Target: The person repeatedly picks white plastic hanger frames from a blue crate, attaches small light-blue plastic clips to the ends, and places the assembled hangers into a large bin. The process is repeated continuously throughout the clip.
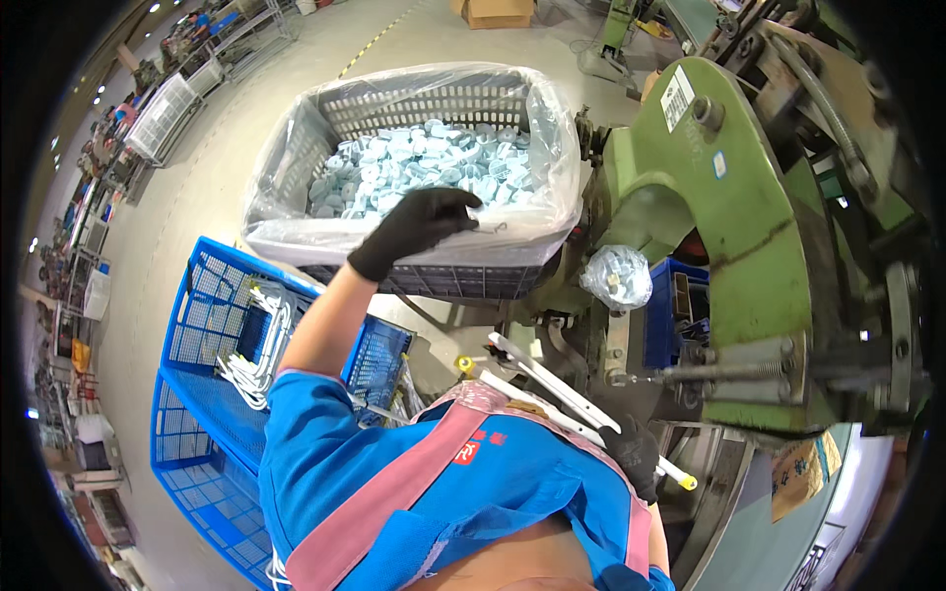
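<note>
Head view: left hand [426, 227] by upper-centre bin [507, 248], can't tell grip; right hand [634, 455] clamped on tubes [557, 385]. Likely part-picking; next needs tubes steady.

Free air above crate [473, 281], green machine [749, 236] rightward

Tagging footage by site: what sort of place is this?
Likely a factory workshop: a large green machine, a plastic-lined crate full of pale blue parts, and blue mesh baskets.

White rods [552, 380] are gripped in the gloved right hand [634, 455]; the gloved left hand [422, 225], partly curled, is held near a lined crate [288, 234] of pale blue pieces [424, 156].
</note>
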Demonstrator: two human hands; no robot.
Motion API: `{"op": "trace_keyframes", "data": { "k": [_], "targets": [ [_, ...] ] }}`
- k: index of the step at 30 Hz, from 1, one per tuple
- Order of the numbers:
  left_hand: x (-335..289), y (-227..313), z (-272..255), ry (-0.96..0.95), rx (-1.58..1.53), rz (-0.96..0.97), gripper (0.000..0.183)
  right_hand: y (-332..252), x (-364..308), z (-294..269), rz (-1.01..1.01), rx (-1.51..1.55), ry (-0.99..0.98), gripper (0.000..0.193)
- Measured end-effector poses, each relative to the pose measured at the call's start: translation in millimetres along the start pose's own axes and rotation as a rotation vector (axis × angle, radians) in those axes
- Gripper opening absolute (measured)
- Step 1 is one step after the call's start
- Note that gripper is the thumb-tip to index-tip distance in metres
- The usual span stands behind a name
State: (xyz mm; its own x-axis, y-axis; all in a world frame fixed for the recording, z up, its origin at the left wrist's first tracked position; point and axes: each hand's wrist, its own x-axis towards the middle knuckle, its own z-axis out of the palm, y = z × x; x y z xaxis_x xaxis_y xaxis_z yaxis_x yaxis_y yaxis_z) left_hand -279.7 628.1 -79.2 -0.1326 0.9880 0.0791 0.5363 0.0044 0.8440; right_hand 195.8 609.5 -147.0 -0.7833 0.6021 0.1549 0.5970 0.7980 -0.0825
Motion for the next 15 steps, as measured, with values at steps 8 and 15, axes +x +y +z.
{"op": "trace_keyframes", "data": {
  "k": [8, 15],
  "targets": [
    [161.0, -186.3, -33.9, 0.086, 0.645, -0.080, 0.043, -23.7, 25.4, -2.0, 0.195, 0.228, 0.015, 0.013],
    [184.9, -221.4, -9.2, -0.088, 0.508, -0.121, 0.051, -55.3, 34.3, 1.8, 0.484, 0.229, -0.028, 0.010]
  ]
}}
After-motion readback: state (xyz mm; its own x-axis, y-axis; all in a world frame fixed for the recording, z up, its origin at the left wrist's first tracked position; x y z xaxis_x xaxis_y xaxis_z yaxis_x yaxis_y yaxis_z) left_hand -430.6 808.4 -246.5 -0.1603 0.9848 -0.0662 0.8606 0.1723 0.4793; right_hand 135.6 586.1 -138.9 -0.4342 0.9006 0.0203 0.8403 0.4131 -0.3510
